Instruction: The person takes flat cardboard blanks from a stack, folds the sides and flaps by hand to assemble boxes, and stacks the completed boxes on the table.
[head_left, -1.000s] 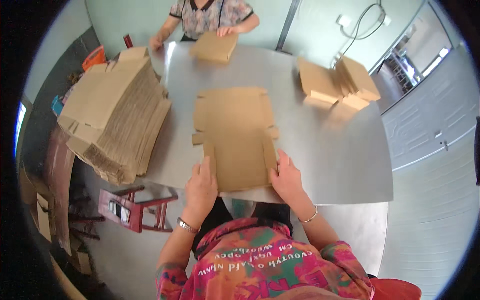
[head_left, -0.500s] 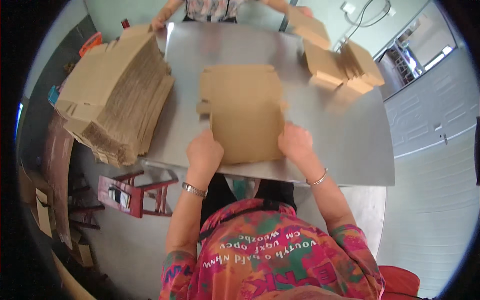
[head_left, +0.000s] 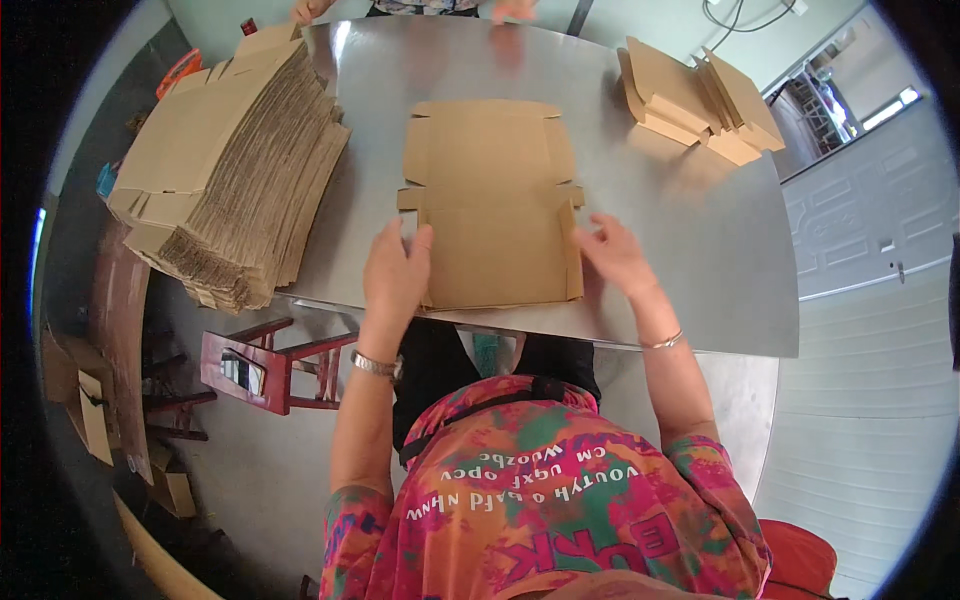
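We see a flat brown cardboard box blank [head_left: 490, 200] lying unfolded in the middle of the frame, long axis running up and down. Its side flaps are notched, its near right flap stands slightly raised, and its near edge reaches the table rim.

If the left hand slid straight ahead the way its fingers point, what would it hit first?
Probably the side flap of the flat cardboard box; the left hand already rests on its near left edge.
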